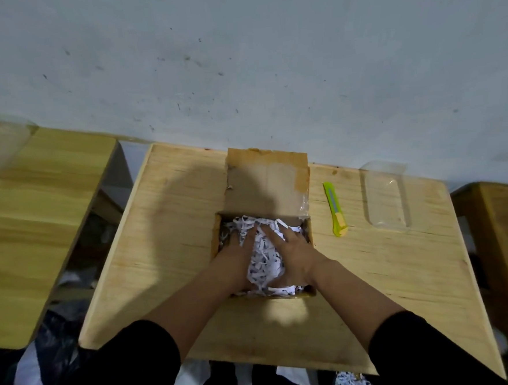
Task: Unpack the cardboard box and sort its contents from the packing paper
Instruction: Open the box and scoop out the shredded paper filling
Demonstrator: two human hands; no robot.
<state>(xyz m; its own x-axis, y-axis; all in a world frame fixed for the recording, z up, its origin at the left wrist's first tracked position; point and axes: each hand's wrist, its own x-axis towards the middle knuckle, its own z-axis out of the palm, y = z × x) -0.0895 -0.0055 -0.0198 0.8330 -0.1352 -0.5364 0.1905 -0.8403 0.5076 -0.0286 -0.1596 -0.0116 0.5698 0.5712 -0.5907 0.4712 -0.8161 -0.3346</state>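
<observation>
Sleeves (131, 351): black, pushed up the forearms, nearest the camera at the lower edge.

Scrap of shredded paper (351, 379): below the near edge of the desk, apparently on the floor or lap; cannot tell which.

Desk (174, 228): pale wood, set against a grey wall. A second wooden surface to the left, apart from it.

Cardboard box (308, 227): centre of the desk, open, far flap (268, 179) folded back toward the wall with torn tape along its right edge.

Packing paper (263, 260): white shredded strips, filling the box to the rim and heaped between the hands. Contents underneath not visible.

Left hand (231, 255): inside the box on its left side, fingers spread and sunk into the shreds. Grip loose and open, pressed against the heap rather than closed on anything seen.

Right hand (291, 250): inside the box on its right side, fingers splayed over the paper. Grip likewise open, cupping the heap from the opposite side.

Box cutter (335, 209): yellow-green, flat on the desk just right of the box, untouched.

Clear plastic tray (387, 196): empty, right of the cutter.

Step in hand, as judged: gathering or probing the shreds. Next move calls for closing both hands on the heap, lifting it clear, then feeling for items below.
</observation>
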